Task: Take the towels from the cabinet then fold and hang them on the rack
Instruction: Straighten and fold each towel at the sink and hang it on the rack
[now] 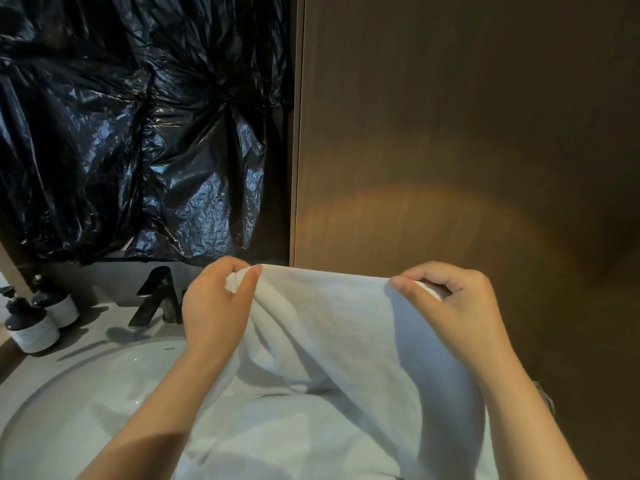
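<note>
White towel [329,341] is held up by its top edge, both hands clamped on it. Left hand [218,303] pinches the left corner between thumb and fingers, right hand [460,306] pinches the right corner. The edge runs roughly level between them. The rest drapes down over the right part of the white sink basin [86,393] and hides it.

Black faucet [156,299] sits just behind the left hand. Two dark-capped bottles [34,327] stand on the counter [93,320], far left. Crumpled black plastic sheet [138,133] hangs behind the sink. Brown wood panel [450,133] is directly behind the towel.
</note>
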Action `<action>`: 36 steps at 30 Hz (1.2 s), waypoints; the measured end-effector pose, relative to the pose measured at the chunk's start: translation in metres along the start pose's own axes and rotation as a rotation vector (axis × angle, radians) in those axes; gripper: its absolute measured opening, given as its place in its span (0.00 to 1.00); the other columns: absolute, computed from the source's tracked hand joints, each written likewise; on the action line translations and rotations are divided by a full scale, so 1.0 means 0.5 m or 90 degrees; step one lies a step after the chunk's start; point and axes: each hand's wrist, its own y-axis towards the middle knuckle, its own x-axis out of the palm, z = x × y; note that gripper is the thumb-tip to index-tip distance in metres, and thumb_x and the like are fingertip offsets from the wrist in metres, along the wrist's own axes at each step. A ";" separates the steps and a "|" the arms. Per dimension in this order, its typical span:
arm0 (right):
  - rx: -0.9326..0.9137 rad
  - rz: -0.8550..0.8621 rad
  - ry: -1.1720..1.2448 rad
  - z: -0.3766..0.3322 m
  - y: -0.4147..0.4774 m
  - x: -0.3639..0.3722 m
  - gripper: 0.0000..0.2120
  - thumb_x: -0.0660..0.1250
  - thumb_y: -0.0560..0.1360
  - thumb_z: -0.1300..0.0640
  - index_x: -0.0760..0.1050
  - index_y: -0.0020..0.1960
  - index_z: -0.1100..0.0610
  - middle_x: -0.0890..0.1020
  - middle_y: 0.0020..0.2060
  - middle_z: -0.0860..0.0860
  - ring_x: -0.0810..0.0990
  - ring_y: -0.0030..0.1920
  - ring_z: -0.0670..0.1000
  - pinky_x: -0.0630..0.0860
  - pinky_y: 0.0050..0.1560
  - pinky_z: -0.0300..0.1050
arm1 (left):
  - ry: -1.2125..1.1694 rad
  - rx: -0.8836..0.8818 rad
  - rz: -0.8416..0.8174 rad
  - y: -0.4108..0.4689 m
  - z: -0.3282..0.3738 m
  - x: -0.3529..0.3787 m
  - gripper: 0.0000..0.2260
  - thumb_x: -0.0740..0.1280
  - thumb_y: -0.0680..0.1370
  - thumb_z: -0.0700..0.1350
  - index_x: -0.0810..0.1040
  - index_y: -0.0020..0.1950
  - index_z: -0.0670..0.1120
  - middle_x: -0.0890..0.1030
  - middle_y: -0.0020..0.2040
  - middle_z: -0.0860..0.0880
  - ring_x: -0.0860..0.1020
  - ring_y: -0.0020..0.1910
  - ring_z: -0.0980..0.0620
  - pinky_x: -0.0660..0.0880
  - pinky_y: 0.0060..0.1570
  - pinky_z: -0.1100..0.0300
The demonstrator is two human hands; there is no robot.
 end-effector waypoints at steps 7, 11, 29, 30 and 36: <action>0.137 -0.161 -0.124 0.082 -0.041 0.059 0.10 0.71 0.72 0.43 0.79 0.34 0.44 0.82 0.33 0.40 0.79 0.35 0.42 0.72 0.37 0.43 | 0.103 -0.097 -0.024 -0.003 -0.059 0.009 0.09 0.65 0.79 0.52 0.75 0.42 0.49 0.79 0.38 0.49 0.75 0.36 0.48 0.63 0.31 0.58; 0.088 -0.110 -0.107 0.077 -0.053 0.069 0.08 0.67 0.73 0.40 0.78 0.38 0.41 0.80 0.32 0.39 0.77 0.35 0.42 0.69 0.32 0.42 | 0.105 -0.048 -0.080 -0.026 -0.059 0.010 0.04 0.68 0.78 0.50 0.78 0.50 0.51 0.79 0.50 0.51 0.76 0.43 0.52 0.70 0.40 0.57; 0.050 -0.171 0.019 -0.008 -0.041 0.102 0.06 0.68 0.76 0.49 0.81 0.41 0.44 0.83 0.37 0.41 0.80 0.40 0.44 0.76 0.45 0.50 | -0.191 0.102 -0.327 -0.121 0.066 0.025 0.03 0.73 0.75 0.45 0.83 0.41 0.53 0.83 0.40 0.59 0.80 0.43 0.59 0.72 0.45 0.69; 0.057 -0.168 0.017 -0.006 -0.042 0.099 0.05 0.68 0.76 0.48 0.81 0.42 0.44 0.84 0.38 0.41 0.80 0.41 0.44 0.76 0.45 0.50 | -0.188 0.101 -0.323 -0.119 0.064 0.026 0.04 0.72 0.75 0.45 0.83 0.40 0.53 0.83 0.39 0.59 0.80 0.42 0.59 0.72 0.44 0.69; 0.116 -0.176 -0.066 0.033 -0.053 0.052 0.11 0.67 0.74 0.40 0.80 0.41 0.47 0.82 0.35 0.42 0.79 0.38 0.46 0.77 0.41 0.51 | -0.161 0.064 -0.252 -0.102 0.052 0.022 0.05 0.72 0.75 0.46 0.81 0.40 0.54 0.82 0.39 0.60 0.79 0.42 0.61 0.69 0.42 0.74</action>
